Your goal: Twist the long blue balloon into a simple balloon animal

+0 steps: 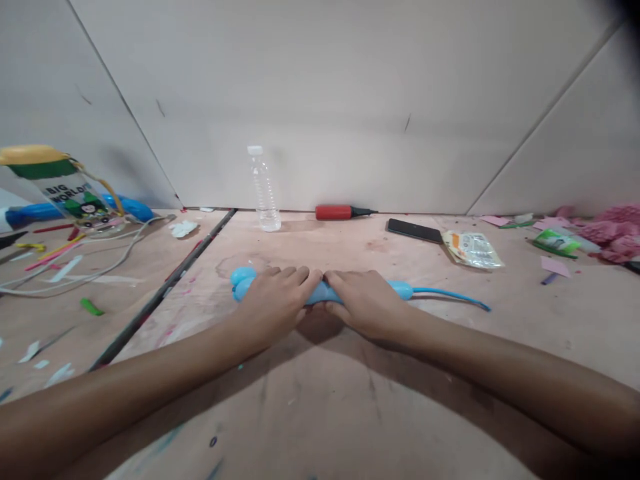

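A light blue modelling balloon (401, 290) lies crosswise in front of me, just over the wooden table. Its left end is twisted into small rounded bubbles, and a thin uninflated tail trails off to the right. My left hand (280, 291) is closed over the balloon beside those bubbles. Close against it, my right hand (367, 293) grips the inflated part nearer the tail. Both thumbs and forefingers meet around the middle, where the balloon is partly covered by my fingers.
Along the wall stand a clear plastic bottle (265, 193) and a red hand pump (334, 212). A black phone (414, 231) touches a plastic packet (473, 249). At left are a yellow-lidded cup (83, 200), a cable and scraps; a dark gap (165, 287) crosses the table.
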Available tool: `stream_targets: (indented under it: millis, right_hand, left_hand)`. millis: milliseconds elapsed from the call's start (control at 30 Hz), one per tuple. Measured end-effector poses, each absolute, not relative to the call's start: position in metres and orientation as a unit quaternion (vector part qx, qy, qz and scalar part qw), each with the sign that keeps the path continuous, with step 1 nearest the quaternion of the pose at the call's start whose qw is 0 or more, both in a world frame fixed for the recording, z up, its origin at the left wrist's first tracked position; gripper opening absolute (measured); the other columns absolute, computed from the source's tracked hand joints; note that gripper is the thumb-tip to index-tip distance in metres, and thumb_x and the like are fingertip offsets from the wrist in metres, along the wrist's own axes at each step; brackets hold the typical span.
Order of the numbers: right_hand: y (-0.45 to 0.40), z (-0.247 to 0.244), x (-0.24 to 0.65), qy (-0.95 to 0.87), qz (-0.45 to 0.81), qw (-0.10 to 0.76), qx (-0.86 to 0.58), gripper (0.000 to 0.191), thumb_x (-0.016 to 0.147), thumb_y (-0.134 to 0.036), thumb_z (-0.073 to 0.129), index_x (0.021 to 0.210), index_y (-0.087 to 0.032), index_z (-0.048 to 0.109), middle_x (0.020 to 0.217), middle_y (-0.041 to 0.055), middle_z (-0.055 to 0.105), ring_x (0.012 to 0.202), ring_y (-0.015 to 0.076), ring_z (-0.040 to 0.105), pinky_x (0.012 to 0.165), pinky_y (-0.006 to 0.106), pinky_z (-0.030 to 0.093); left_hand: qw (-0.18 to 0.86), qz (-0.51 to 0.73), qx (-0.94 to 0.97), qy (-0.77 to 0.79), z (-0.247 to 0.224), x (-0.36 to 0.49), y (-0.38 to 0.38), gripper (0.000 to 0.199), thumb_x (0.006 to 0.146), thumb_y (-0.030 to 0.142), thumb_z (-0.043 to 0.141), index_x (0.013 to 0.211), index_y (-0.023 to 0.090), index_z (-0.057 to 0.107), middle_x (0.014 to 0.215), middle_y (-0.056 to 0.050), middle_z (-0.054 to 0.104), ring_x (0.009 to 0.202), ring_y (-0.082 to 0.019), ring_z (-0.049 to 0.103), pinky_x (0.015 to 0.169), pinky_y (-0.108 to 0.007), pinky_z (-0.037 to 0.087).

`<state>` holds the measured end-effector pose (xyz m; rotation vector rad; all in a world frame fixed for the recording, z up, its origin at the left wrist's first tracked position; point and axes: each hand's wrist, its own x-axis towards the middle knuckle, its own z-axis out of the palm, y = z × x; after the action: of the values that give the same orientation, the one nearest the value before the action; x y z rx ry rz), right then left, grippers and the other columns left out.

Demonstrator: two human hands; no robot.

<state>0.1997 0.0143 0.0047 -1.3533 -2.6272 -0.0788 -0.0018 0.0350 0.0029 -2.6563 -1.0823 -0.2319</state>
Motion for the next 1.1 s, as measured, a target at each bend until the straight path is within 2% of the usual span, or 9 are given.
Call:
stream_targets:
  millis: [167,267,367,500,700,833,933,1000,1100]
  right_hand:
    - [0.02,-0.009,0.198,-0.891,-0.028,0.056,-0.45,0.022,0.107,-0.031,0.053,0.112,-0.015,0.067,0.096,0.0101,0.08,0.085,0.0272,0.075,0.063,0.034,0.039]
    - [0.018,-0.014,0.196,-0.899,-0.023,0.044,-0.436,0.018,0.106,-0.022,0.052,0.107,-0.016,0.069,0.091,0.0082,0.079,0.08,0.0251,0.073,0.063,0.033,0.038]
    - [0.015,-0.011,0.197,-0.901,-0.023,0.055,-0.43,0.018,0.103,-0.029,0.058,0.11,-0.016,0.068,0.102,0.0094,0.078,0.09,0.0257,0.072,0.07,0.034,0.041]
    - [0.017,-0.006,0.204,-0.891,-0.039,0.103,-0.441,0.032,0.1,-0.045,0.062,0.111,-0.015,0.066,0.106,0.0103,0.076,0.097,0.0279,0.069,0.077,0.037,0.043]
    - [0.023,-0.014,0.209,-0.88,-0.054,0.114,-0.457,0.032,0.1,-0.045,0.061,0.117,-0.018,0.063,0.105,0.0085,0.075,0.093,0.0269,0.069,0.073,0.036,0.04]
    - [0.021,-0.014,0.209,-0.886,-0.06,0.105,-0.447,0.041,0.097,-0.053,0.064,0.12,-0.019,0.063,0.104,0.0085,0.076,0.093,0.0285,0.07,0.07,0.035,0.038]
    - [0.023,-0.013,0.211,-0.892,-0.048,0.079,-0.442,0.038,0.102,-0.053,0.059,0.118,-0.019,0.064,0.104,0.0087,0.078,0.09,0.0277,0.072,0.066,0.034,0.036]
    - [0.025,-0.014,0.212,-0.897,-0.036,0.058,-0.437,0.034,0.105,-0.05,0.056,0.113,-0.018,0.065,0.102,0.0083,0.078,0.087,0.0257,0.072,0.065,0.034,0.034]
    - [0.028,-0.016,0.213,-0.905,-0.03,0.039,-0.422,0.024,0.106,-0.039,0.056,0.107,-0.017,0.066,0.098,0.0073,0.078,0.085,0.0236,0.072,0.065,0.033,0.032]
  left_hand:
    - [0.123,-0.033,-0.922,-0.365,-0.005,-0.003,0.038,0.004,0.095,0.018,0.062,0.099,0.019,0.06,0.083,-0.008,0.076,0.072,-0.028,0.074,0.058,-0.031,0.046]
    - [0.118,-0.014,-0.925,-0.362,-0.008,-0.003,0.035,0.006,0.093,0.012,0.059,0.094,0.018,0.06,0.077,-0.007,0.075,0.064,-0.027,0.073,0.052,-0.03,0.041]
    - [0.121,-0.018,-0.926,-0.356,-0.009,-0.004,0.034,0.006,0.094,0.013,0.057,0.096,0.018,0.061,0.08,-0.008,0.074,0.071,-0.026,0.073,0.057,-0.031,0.045]
    - [0.128,-0.04,-0.923,-0.36,-0.009,-0.008,0.037,0.01,0.096,0.014,0.055,0.104,0.018,0.06,0.094,-0.011,0.073,0.087,-0.029,0.073,0.068,-0.034,0.051]
    - [0.12,-0.031,-0.915,-0.383,-0.01,-0.011,0.042,0.012,0.102,0.024,0.052,0.11,0.018,0.059,0.097,-0.011,0.073,0.085,-0.031,0.073,0.06,-0.032,0.044]
    - [0.105,-0.018,-0.916,-0.386,-0.009,-0.009,0.04,0.023,0.104,0.04,0.056,0.105,0.017,0.061,0.09,-0.011,0.074,0.081,-0.032,0.074,0.057,-0.031,0.039]
    - [0.101,-0.013,-0.915,-0.39,-0.01,-0.01,0.038,0.03,0.103,0.046,0.058,0.103,0.016,0.061,0.084,-0.012,0.074,0.074,-0.033,0.074,0.055,-0.031,0.036]
    - [0.1,-0.01,-0.915,-0.39,-0.014,-0.011,0.039,0.029,0.104,0.043,0.055,0.103,0.015,0.062,0.078,-0.012,0.073,0.068,-0.033,0.072,0.053,-0.031,0.034]
    - [0.099,-0.004,-0.92,-0.378,-0.018,-0.012,0.04,0.015,0.104,0.028,0.053,0.102,0.016,0.062,0.074,-0.009,0.073,0.064,-0.03,0.071,0.053,-0.031,0.035]
